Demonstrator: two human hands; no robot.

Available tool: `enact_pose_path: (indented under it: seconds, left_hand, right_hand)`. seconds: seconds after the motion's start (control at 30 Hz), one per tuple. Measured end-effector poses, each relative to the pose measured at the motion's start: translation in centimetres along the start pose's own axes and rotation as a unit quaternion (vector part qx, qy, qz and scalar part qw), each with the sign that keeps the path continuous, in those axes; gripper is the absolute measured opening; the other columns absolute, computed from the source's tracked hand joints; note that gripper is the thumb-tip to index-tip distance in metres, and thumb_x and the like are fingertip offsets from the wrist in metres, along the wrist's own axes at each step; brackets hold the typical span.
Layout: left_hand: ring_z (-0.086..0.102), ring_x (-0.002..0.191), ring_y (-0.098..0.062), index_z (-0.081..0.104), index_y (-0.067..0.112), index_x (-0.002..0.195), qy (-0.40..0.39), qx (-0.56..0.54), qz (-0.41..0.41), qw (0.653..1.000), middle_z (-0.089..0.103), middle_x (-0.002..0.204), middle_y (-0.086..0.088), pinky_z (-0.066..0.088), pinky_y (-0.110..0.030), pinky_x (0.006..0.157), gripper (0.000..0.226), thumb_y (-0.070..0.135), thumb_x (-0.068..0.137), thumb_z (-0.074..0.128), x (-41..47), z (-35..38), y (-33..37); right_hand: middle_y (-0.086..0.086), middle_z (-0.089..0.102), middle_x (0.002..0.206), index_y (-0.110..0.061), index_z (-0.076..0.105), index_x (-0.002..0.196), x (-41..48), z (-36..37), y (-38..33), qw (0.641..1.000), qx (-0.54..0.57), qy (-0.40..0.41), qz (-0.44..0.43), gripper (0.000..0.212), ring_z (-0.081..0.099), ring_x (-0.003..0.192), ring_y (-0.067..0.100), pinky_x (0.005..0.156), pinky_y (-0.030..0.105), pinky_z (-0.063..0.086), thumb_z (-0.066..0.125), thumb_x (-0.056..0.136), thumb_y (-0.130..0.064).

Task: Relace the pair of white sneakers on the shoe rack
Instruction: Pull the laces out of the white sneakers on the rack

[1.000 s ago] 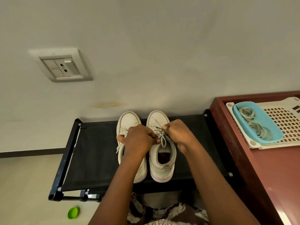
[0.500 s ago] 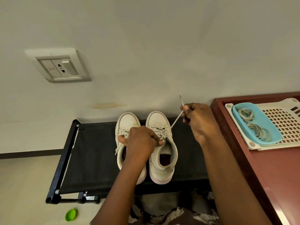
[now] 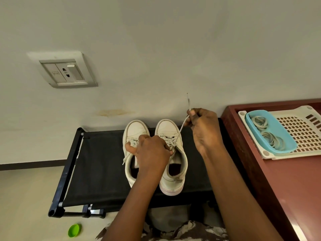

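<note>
Two white sneakers stand side by side on the black shoe rack (image 3: 97,164), toes toward the wall. The left sneaker (image 3: 134,129) has a loose lace end hanging at its side. My left hand (image 3: 151,150) rests over the gap between the shoes and grips the right sneaker (image 3: 167,129) at its laced part. My right hand (image 3: 205,129) is raised to the right of that shoe and pinches the white lace (image 3: 181,128), which runs taut from the eyelets up to my fingers; its tip sticks up above them.
A dark red table (image 3: 286,188) stands right of the rack, carrying a white perforated tray (image 3: 298,126) and a blue dish (image 3: 284,136) of rubber bands. A wall socket (image 3: 64,72) is at upper left. A green cap (image 3: 74,230) lies on the floor.
My right hand pulled the lace out from the right sneaker, up and to the right, and now holds it taut. My left hand stayed on the shoe.
</note>
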State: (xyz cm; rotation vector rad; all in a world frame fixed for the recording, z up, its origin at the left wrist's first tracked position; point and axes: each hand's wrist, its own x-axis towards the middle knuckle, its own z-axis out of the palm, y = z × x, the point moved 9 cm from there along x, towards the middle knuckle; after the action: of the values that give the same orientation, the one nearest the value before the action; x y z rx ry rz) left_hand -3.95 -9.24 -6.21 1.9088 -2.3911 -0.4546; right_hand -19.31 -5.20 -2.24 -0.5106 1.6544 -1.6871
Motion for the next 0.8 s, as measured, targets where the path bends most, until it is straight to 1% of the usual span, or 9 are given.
enact_pose_path:
  seconds: [0.23, 0.3, 0.37, 0.43, 0.5, 0.57, 0.63, 0.73, 0.8]
  left_hand:
    - [0.040, 0.119, -0.015, 0.069, 0.025, 0.087, -0.020, 0.000, 0.000, 1.000, 0.061, 0.105, 0.006, 0.010, -0.055, 0.105, 0.020, 0.043, 0.084, 0.061, 0.0, 0.1, 0.2]
    - [0.046, 0.111, -0.013, 0.067, 0.027, 0.080, -0.049, -0.033, -0.006, 0.998, 0.062, 0.099, 0.009, 0.013, -0.053, 0.105, 0.017, 0.042, 0.085, 0.061, 0.1, -0.2, -0.1]
    - [0.052, 0.096, -0.005, 0.068, 0.026, 0.080, -0.067, -0.155, -0.008, 0.986, 0.062, 0.087, 0.013, 0.028, -0.035, 0.098, 0.012, 0.033, 0.087, 0.062, 0.3, -0.9, -0.5]
    - [0.058, 0.088, -0.003, 0.071, 0.021, 0.083, -0.079, -0.327, -0.015, 0.942, 0.067, 0.082, 0.012, 0.037, -0.026, 0.082, 0.011, 0.025, 0.088, 0.063, 0.6, -1.7, -0.8]
    - [0.062, 0.086, -0.003, 0.071, 0.017, 0.082, -0.043, -0.482, -0.026, 0.875, 0.072, 0.076, 0.008, 0.041, -0.025, 0.080, 0.011, 0.018, 0.088, 0.062, 0.9, -3.3, -1.5]
    - [0.065, 0.082, -0.005, 0.070, 0.012, 0.081, -0.012, -0.584, -0.038, 0.811, 0.072, 0.071, 0.004, 0.042, -0.019, 0.077, 0.012, 0.013, 0.088, 0.061, 1.2, -4.3, -1.9]
    - [0.066, 0.081, -0.005, 0.068, 0.012, 0.081, -0.005, -0.632, -0.041, 0.774, 0.072, 0.071, 0.003, 0.045, -0.014, 0.071, 0.012, 0.012, 0.089, 0.059, 1.2, -4.6, -1.8]
    - [0.065, 0.075, 0.000, 0.067, 0.013, 0.084, -0.012, -0.631, -0.047, 0.774, 0.071, 0.073, 0.004, 0.045, -0.015, 0.071, 0.012, 0.015, 0.091, 0.058, 1.2, -4.3, -1.7]
    - [0.062, 0.073, 0.000, 0.068, 0.016, 0.082, 0.017, -0.583, -0.059, 0.810, 0.069, 0.068, 0.007, 0.043, -0.024, 0.077, 0.013, 0.018, 0.091, 0.058, 1.5, -4.6, -2.6]
  right_hand:
    - [0.001, 0.055, 0.062, -0.009, 0.059, 0.073, 1.3, -2.4, -0.5, 0.998, 0.023, 0.051, -0.032, 0.026, 0.054, 0.049, 0.003, 0.069, 0.025, 0.052, 0.048, 0.095, -0.002]
    - [0.001, 0.060, 0.067, -0.008, 0.062, 0.081, 1.7, -3.1, 0.0, 0.994, -0.080, 0.067, -0.043, 0.018, 0.060, 0.059, 0.005, 0.075, 0.029, 0.053, 0.051, 0.094, -0.007]
    - [0.003, 0.065, 0.077, -0.007, 0.065, 0.092, 1.8, -3.0, 0.5, 0.974, -0.216, 0.048, -0.054, 0.014, 0.064, 0.075, 0.015, 0.081, 0.034, 0.052, 0.053, 0.094, -0.012]
    - [0.007, 0.066, 0.083, -0.006, 0.066, 0.093, 1.7, -2.1, 1.3, 0.943, -0.328, -0.005, -0.051, 0.013, 0.064, 0.081, 0.022, 0.082, 0.038, 0.053, 0.056, 0.093, -0.013]
    - [0.010, 0.068, 0.083, -0.009, 0.067, 0.086, 1.1, -0.8, 2.7, 0.917, -0.390, -0.079, -0.022, 0.009, 0.066, 0.080, 0.022, 0.081, 0.037, 0.056, 0.059, 0.089, -0.008]
    - [0.009, 0.070, 0.088, -0.009, 0.070, 0.087, 0.4, 0.5, 4.2, 0.901, -0.403, -0.160, 0.011, 0.009, 0.067, 0.082, 0.019, 0.084, 0.035, 0.056, 0.062, 0.086, -0.005]
    - [0.005, 0.070, 0.099, -0.009, 0.072, 0.097, -0.2, 1.3, 4.6, 0.874, -0.435, -0.216, 0.002, 0.014, 0.064, 0.092, 0.014, 0.089, 0.027, 0.051, 0.064, 0.087, -0.009]
    - [0.001, 0.068, 0.111, -0.013, 0.071, 0.108, -0.8, 1.7, 4.4, 0.858, -0.448, -0.251, -0.027, 0.021, 0.057, 0.102, 0.010, 0.087, 0.019, 0.039, 0.063, 0.088, -0.014]
    - [0.000, 0.069, 0.111, -0.015, 0.072, 0.107, -0.9, 1.8, 4.3, 0.858, -0.444, -0.256, -0.038, 0.021, 0.055, 0.098, 0.006, 0.084, 0.017, 0.037, 0.064, 0.088, -0.014]
